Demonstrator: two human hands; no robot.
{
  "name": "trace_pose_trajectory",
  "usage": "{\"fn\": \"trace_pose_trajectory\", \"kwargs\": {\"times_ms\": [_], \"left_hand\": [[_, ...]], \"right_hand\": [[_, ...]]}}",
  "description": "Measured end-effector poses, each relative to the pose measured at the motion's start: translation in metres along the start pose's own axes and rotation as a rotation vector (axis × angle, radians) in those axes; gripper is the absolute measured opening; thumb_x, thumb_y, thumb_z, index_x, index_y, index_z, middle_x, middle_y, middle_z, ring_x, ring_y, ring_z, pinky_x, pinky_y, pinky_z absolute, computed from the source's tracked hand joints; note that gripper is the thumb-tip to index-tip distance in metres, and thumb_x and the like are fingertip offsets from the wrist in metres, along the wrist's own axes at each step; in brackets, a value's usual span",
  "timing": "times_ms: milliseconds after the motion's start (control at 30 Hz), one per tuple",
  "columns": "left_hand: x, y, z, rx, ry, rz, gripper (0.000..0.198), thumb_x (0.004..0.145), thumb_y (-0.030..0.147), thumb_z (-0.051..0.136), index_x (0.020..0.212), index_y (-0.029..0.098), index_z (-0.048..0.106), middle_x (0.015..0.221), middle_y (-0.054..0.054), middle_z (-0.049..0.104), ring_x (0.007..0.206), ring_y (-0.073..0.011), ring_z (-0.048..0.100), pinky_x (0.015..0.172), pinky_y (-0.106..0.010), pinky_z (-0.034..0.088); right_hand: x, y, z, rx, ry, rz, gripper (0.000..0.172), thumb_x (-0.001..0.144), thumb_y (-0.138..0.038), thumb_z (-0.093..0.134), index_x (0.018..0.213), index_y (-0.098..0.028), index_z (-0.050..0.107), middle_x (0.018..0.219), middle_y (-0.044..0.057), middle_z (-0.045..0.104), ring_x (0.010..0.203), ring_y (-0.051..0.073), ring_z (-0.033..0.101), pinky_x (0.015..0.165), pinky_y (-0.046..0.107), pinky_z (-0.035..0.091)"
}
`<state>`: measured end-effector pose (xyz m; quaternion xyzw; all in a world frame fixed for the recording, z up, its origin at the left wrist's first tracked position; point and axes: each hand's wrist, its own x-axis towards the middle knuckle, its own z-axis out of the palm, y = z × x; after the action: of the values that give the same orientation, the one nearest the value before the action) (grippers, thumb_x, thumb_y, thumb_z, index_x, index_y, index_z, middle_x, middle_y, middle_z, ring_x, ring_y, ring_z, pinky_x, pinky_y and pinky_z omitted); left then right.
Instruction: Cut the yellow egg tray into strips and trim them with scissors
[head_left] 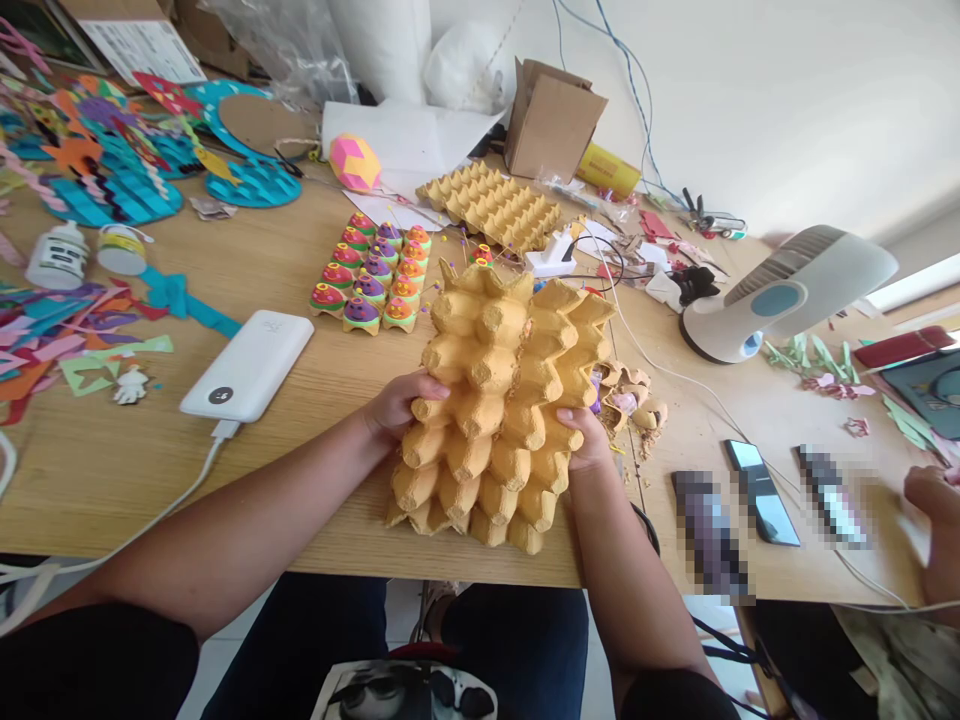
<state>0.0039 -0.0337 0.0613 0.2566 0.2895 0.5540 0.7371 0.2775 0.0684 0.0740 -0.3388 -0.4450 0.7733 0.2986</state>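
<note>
A yellow cardboard egg tray [480,410] is held up in front of me, tilted toward my eyes over the table's near edge. My left hand [409,405] grips its left side, thumb over the front. On the opposite side my right hand [585,435] clasps the edge in the same way. The fingers behind the tray are hidden. Just beyond it stand painted egg-cup pieces [371,275] in red, purple and orange rows. Torn bits of egg carton [630,400] lie to the right, partly behind the tray.
Another egg tray [491,205] lies farther back. A white power bank [247,365] with a cable sits left, near paper scraps [67,340] and glue bottles. Rightward are a small fan [787,290], a phone [761,492] and another person's hand [934,495].
</note>
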Motion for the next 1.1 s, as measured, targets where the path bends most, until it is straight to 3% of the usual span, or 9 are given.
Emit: {"fn": "trace_pose_trajectory", "kwargs": {"times_ms": [267,700,1100], "left_hand": [[0.0,-0.001,0.001,0.041,0.036,0.006,0.053,0.074,0.029,0.077,0.125,0.019,0.087,0.105,-0.01,0.092,0.117,-0.0447,0.088,0.098,-0.045,0.072],[-0.004,0.002,0.008,0.033,0.03,-0.016,0.046,0.073,0.03,0.075,0.117,0.017,0.085,0.094,-0.009,0.089,0.117,-0.0461,0.087,0.1,-0.045,0.071],[-0.007,0.002,0.01,0.111,-0.02,0.007,0.041,0.074,0.039,0.079,0.104,0.012,0.083,0.093,-0.014,0.089,0.117,-0.0506,0.086,0.099,-0.052,0.071]], "right_hand": [[-0.002,0.001,0.0,0.048,0.0,0.002,0.062,0.063,-0.042,0.094,0.122,-0.029,0.079,0.115,0.008,0.092,0.117,0.04,0.089,0.091,0.051,0.079],[0.0,0.003,-0.006,-0.001,-0.019,0.038,0.057,0.062,-0.049,0.094,0.114,-0.029,0.08,0.099,0.008,0.09,0.1,0.039,0.09,0.084,0.052,0.079],[-0.002,0.002,-0.002,-0.006,-0.033,0.054,0.058,0.06,-0.051,0.093,0.113,-0.03,0.079,0.093,0.009,0.087,0.106,0.041,0.089,0.084,0.053,0.079]]}}
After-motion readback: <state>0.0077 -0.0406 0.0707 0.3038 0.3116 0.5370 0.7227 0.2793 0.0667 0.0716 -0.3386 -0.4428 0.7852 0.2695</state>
